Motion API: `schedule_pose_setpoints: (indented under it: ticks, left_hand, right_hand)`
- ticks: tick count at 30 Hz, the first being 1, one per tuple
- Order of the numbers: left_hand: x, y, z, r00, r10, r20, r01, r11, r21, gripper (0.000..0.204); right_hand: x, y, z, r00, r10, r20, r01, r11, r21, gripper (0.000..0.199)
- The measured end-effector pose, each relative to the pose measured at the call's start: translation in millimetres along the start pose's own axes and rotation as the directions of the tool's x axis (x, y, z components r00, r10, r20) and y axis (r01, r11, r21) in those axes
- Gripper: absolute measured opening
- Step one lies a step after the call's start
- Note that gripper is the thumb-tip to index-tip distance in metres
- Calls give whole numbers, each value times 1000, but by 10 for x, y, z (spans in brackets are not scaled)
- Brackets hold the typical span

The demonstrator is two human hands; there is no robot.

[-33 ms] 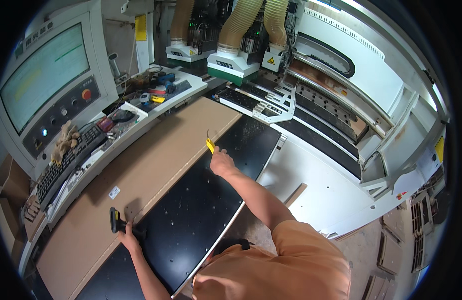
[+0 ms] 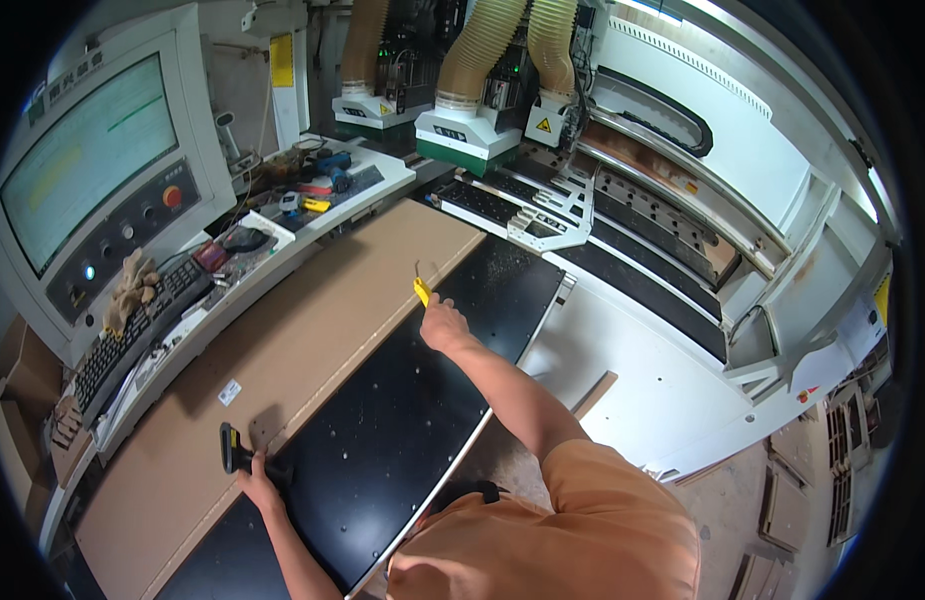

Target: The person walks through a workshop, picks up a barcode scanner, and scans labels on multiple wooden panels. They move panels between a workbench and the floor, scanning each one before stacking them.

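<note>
Workshop machinery is surrounding a black worktable [image 2: 382,430], by which a long brown board [image 2: 182,450] is being supported alongside a white side shelf [image 2: 397,172]. One small white label [image 2: 229,391] is already being carried on the board's face, and the board is being left partly overlapping the table's dark surface. How much of the work is being counted as finished, and how much is being left, cannot be told from what is being shown.

Near the label, a black handheld device [image 2: 230,447] is being gripped by the left hand [image 2: 257,480], its fingers being curled around the handle. Farther up the board, a yellow-handled tool [image 2: 421,291] is being clasped in the right hand [image 2: 445,322], its thin bent metal tip being aimed away over the board; whether the surface is being touched cannot be told.

Farther out, a keyboard [image 2: 94,374], a beige glove [image 2: 132,290] and a blue power tool [image 2: 334,163] are being held on the shelf. At the left rim, an open cardboard box [image 2: 27,395] is being shown, its contents being hidden. Beyond the board, ribbed hoses [image 2: 482,45] are being joined to machine heads [image 2: 462,125].
</note>
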State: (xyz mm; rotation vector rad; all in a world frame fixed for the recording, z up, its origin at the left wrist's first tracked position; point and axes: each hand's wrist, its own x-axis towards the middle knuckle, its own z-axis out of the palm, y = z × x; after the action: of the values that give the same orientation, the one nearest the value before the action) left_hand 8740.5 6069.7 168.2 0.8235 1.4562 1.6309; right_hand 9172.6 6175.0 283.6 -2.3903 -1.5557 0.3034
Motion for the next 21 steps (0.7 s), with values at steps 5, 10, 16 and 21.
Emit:
schedule_pose_setpoints:
  ticks: [5,10,16,21]
  left_hand:
    - [14,-58,65,994,26,-109,-17,997,81,26]
    - [64,-144,136,970,41,-238,-24,997,71,25]
    - [35,-151,182,953,26,-303,-11,999,50,25]
    - [60,-185,128,951,56,-305,-38,997,65,32]
  right_hand:
    - [1204,101,-155,996,19,-86,-9,993,118,39]
    - [2186,186,-402,988,80,-136,-54,981,185,43]
    - [2892,630,-628,975,168,-144,-132,964,232,39]
    - [2761,1024,-696,979,194,-57,-178,960,216,36]
